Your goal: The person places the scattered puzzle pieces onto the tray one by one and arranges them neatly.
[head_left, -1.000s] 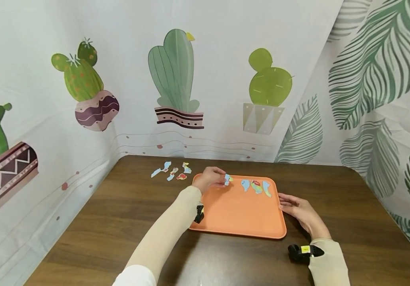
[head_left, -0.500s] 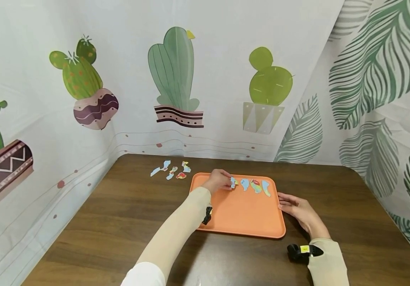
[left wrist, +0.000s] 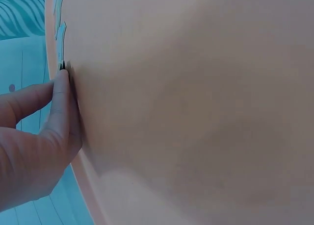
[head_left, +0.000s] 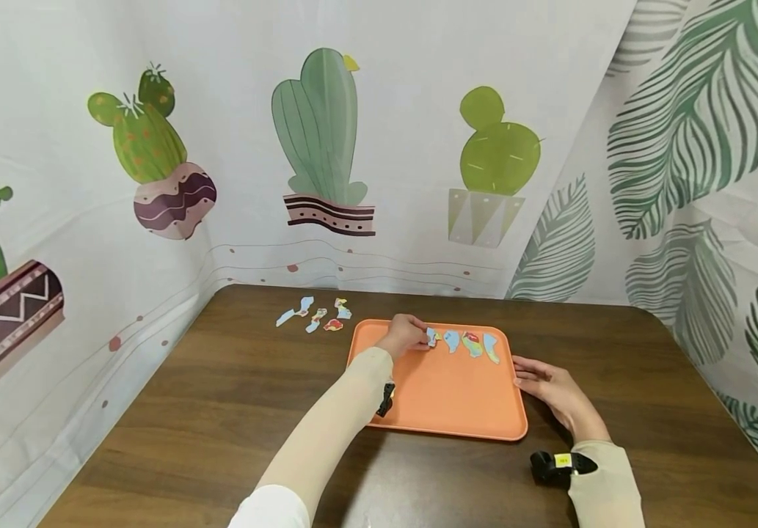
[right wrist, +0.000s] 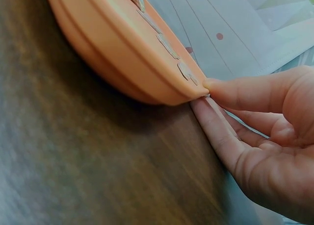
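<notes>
Puzzle piece [head_left: 431,337], head view: far side of the orange tray [head_left: 447,396], just left of three other pieces [head_left: 472,344], wood-grain table [head_left: 220,411] underneath, cactus-print fabric [head_left: 322,139] behind. Left hand's [head_left: 405,334] reaching in, and the piece is further right than a second ago. Left wrist cam: fingertips pinching it. Right wrist cam: right hand [right wrist: 279,166] pinching the tray's rim.

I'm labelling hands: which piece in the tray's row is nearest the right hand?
The rightmost piece, ending the row; the other three pieces are farther left.
</notes>
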The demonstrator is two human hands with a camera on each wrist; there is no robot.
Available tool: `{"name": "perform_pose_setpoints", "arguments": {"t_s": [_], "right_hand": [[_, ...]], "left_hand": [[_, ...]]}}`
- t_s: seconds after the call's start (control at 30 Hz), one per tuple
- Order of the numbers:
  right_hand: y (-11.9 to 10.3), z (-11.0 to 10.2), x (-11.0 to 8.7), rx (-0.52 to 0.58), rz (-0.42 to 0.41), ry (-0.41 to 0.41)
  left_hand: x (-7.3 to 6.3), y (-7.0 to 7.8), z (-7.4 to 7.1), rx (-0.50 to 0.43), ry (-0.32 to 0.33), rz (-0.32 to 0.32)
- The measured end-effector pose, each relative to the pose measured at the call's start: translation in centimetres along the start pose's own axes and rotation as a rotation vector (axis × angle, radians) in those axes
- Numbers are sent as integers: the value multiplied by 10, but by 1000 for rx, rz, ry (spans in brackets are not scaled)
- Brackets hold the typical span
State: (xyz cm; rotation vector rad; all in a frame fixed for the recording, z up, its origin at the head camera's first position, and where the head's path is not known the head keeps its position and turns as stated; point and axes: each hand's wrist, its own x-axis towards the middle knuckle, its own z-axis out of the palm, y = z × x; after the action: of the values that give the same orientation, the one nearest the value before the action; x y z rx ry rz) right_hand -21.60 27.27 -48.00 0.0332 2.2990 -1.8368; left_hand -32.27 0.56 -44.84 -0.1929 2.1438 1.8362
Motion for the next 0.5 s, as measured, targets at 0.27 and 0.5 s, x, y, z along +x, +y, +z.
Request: {"name": "perform_pose_setpoints", "arguments": {"t_s": [0.27, 0.5], "right_hand": [[-2, 0, -1, 14, -5, -8], [-3, 1, -1, 14, -1, -2]], "left_hand": [[-1, 1, -1, 28, 10, 13], [-4, 2, -1, 52, 36, 15]]}}
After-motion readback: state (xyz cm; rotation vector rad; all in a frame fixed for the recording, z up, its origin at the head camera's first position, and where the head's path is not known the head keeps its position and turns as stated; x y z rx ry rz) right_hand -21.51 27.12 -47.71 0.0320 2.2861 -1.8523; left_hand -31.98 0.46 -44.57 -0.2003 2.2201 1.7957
